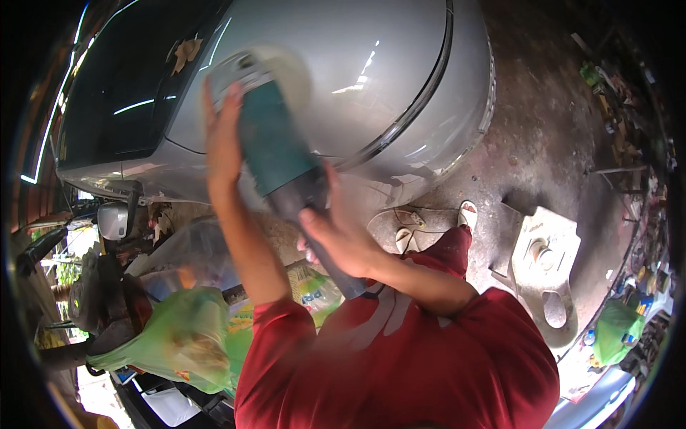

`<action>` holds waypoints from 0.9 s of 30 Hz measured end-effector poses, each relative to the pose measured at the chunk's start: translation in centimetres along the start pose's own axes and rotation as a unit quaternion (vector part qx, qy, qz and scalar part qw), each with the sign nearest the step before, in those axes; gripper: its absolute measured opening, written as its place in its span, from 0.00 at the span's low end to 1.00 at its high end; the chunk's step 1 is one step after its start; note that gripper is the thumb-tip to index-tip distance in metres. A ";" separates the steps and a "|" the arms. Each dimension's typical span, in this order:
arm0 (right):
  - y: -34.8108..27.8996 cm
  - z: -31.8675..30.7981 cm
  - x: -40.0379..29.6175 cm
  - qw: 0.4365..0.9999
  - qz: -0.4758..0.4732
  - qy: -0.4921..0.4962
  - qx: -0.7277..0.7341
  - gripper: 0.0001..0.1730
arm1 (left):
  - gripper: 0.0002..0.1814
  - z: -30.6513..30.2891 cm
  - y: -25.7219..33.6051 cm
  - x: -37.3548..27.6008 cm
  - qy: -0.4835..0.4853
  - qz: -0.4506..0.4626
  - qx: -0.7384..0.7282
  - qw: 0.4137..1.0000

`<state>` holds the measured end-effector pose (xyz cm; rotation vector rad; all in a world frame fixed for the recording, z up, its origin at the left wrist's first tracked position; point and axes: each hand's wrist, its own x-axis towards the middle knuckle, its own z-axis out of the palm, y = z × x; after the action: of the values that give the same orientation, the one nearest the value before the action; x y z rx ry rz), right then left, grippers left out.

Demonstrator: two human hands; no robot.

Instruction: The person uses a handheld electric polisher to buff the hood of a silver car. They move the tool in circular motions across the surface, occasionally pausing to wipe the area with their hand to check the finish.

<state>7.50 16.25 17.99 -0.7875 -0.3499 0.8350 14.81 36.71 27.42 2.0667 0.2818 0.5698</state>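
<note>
A corded car polisher [273,137] with a green body and a black rear handle is in both my hands. My left hand [222,128] lies along the left side of its metal head, fingers pointing away from me. My right hand [343,230] is wrapped around the black handle near my chest. The pale round polishing pad [292,72] looks blurred and sits over the silver car panel [343,107]. The tool's head hides part of the pad, so its exact contact with the paint cannot be seen.
The car's dark windshield [123,80] and side mirror [113,220] are at left. A green plastic bag [198,332] lies among clutter below. A power strip [417,219] and cords lie near my feet. At right stands a white plastic chair [546,236] holding a small round object.
</note>
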 end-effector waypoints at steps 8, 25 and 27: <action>-0.7 -0.5 3.3 0.954 -0.136 -0.061 -0.261 0.64 | 0.40 -2.6 1.1 -0.8 0.116 -0.039 -0.087 0.989; -15.1 -19.4 2.7 0.977 -0.046 0.202 -0.058 0.50 | 0.49 28.4 4.4 13.3 -0.111 0.007 0.061 0.992; -15.4 -20.0 2.9 0.974 -0.046 0.218 -0.051 0.49 | 0.48 30.2 4.7 13.7 -0.122 0.003 0.080 0.989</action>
<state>28.67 2.40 15.93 -1.0165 -0.0363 0.5403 41.69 17.55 21.71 2.2669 0.1835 0.3005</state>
